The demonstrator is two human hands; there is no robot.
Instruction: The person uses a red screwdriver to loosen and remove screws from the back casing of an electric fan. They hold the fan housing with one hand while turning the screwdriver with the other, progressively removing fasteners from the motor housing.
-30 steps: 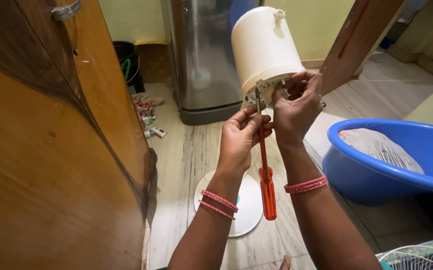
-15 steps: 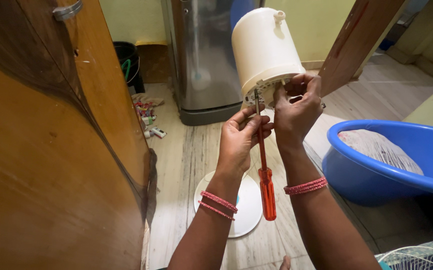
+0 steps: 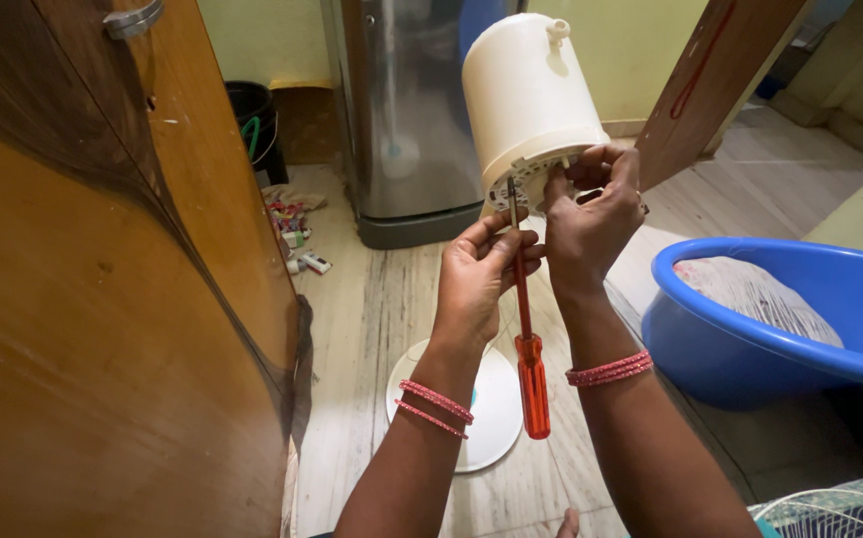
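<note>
pale streaked floor [image 3: 381, 299] with white disc [image 3: 496, 399], blue tub [image 3: 750, 349], scattered packets [image 3: 297, 239]

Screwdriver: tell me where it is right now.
Head view, centre: the screwdriver hangs between both wrists, shaft pinched by the left hand, tip up at the cream housing, orange handle down.

Your left hand [image 3: 479, 277] and right hand [image 3: 591, 224] sit side by side at centre frame, just under the housing [image 3: 526, 95] at top centre. The screwdriver [image 3: 526, 329] hangs between your wrists, tip up at the housing's lower rim. A round base [image 3: 486, 403] lies on the floor below. The wooden door [image 3: 93, 299] fills the left; the tub [image 3: 790, 319] sits at right; the fridge [image 3: 401, 110] stands behind the housing.
</note>
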